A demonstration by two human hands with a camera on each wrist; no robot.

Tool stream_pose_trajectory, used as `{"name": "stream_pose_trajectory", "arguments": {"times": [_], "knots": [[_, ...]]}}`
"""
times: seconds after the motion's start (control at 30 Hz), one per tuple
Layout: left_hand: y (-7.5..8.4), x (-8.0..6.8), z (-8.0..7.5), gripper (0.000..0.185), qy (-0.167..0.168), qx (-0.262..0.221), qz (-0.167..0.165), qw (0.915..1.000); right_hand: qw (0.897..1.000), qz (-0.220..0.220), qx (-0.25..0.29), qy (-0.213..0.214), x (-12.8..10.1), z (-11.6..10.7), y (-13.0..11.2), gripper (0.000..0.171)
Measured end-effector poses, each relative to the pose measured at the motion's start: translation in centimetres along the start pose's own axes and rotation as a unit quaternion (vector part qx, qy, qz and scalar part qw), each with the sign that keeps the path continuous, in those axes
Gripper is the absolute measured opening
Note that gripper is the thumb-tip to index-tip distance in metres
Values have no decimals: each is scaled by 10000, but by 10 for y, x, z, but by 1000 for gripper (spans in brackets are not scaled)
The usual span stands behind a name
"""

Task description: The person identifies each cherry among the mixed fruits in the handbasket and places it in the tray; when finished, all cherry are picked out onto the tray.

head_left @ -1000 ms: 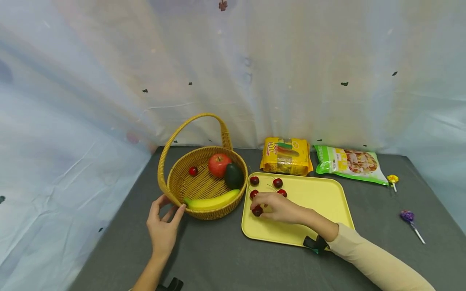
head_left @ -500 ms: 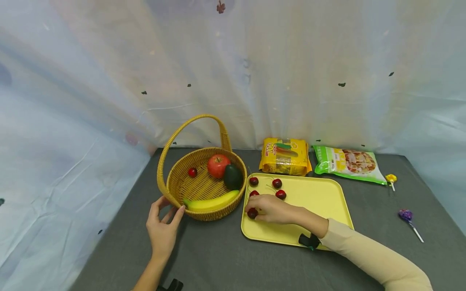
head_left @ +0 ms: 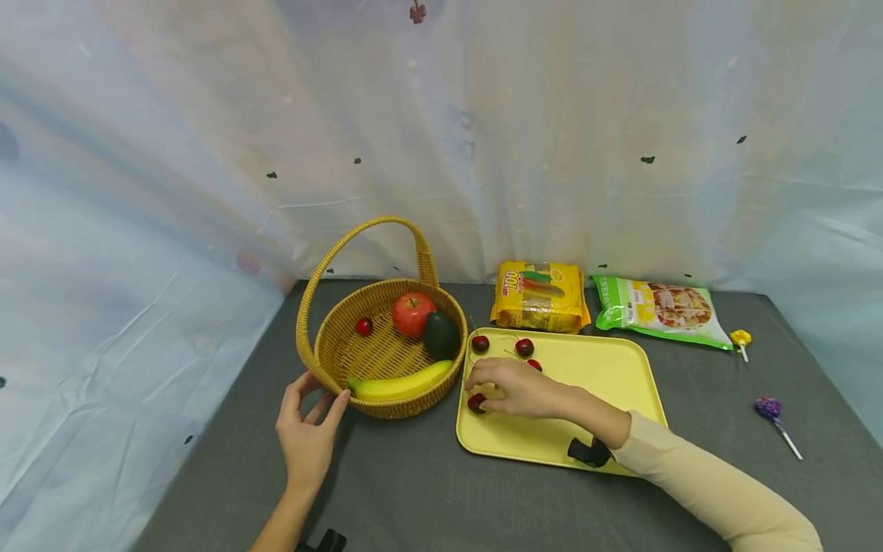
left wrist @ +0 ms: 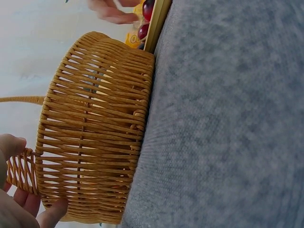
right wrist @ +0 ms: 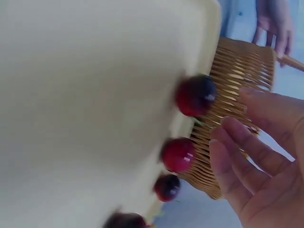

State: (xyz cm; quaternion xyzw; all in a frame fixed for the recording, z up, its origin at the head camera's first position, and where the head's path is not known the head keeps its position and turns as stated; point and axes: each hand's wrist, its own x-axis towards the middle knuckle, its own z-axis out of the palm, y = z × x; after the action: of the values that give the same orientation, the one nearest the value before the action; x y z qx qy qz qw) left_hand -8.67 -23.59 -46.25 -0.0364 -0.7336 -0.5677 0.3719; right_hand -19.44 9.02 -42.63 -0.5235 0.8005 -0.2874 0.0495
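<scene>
My left hand (head_left: 306,441) grips the yellow wicker basket (head_left: 403,406) where its handle meets the rim, at the near left; the left wrist view shows thumb and fingers around that joint. Inside the basket lie a banana (head_left: 402,383), an avocado (head_left: 441,335), a red apple (head_left: 413,314) and one cherry (head_left: 364,326). Over the yellow tray's (head_left: 586,383) left side hovers my right hand (head_left: 520,389), fingers loosely bent and apart. A dark cherry (right wrist: 195,95) sits on the tray below its thumb, not held. Several cherries stand in the tray's left part; my hand partly hides some.
Behind the tray lie a yellow snack pack (head_left: 541,297) and a green-and-white food bag (head_left: 662,312). To the right are a yellow lollipop (head_left: 741,339) and a purple lollipop (head_left: 769,409). A hanging sheet (head_left: 483,153) closes off the table's back.
My right hand shifted left with the near cherry, which now sits closer to the tray's left edge; the fingers have come off it. My left hand stays on the basket.
</scene>
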Motion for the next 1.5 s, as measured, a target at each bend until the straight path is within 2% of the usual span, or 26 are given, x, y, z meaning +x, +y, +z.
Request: {"name": "stream_pose_trajectory", "arguments": {"times": [0.17, 0.33, 0.47, 0.6, 0.7, 0.8, 0.97, 1.13, 1.27, 1.4, 1.5], "knots": [[-2, -1, -1, 51, -4, 4, -31, 10000, 9977, -156, 374, 545, 18, -21, -12, 21], [-3, -1, 0, 52, 14, 21, 28, 10000, 9958, -376, 471, 689, 61, -36, -23, 18], [6, 1, 2, 51, 14, 107, 229, 9997, 9979, -377, 418, 320, 110, -39, -31, 23], [21, 4, 2, 48, 3, 212, 308, 9993, 9993, -12, 233, -295, 163, -30, -32, 37], [25, 4, 2, 47, -4, 296, 266, 9992, 9959, 300, 192, -834, 195, -17, -29, 46], [23, 2, 2, 47, -20, 310, 305, 9991, 9888, 551, 280, -1362, 218, -4, -27, 52], [6, 0, 0, 51, -40, 173, 299, 9994, 9742, 1136, 322, -1923, 235, 12, -24, 59], [-5, 0, -2, 51, -40, 36, 59, 10000, 9712, 1406, 182, -1915, 242, 20, -20, 55], [-2, 0, -1, 51, -17, 53, 37, 10000, 9709, 1625, 12, -1759, 244, 25, -16, 51], [12, 1, 2, 49, -40, 152, 51, 9999, 9706, 1851, -211, -1525, 246, 30, -13, 48], [18, 1, 3, 48, -42, 105, 67, 9999, 9718, 1829, -343, -1450, 247, 33, -11, 44]]}}
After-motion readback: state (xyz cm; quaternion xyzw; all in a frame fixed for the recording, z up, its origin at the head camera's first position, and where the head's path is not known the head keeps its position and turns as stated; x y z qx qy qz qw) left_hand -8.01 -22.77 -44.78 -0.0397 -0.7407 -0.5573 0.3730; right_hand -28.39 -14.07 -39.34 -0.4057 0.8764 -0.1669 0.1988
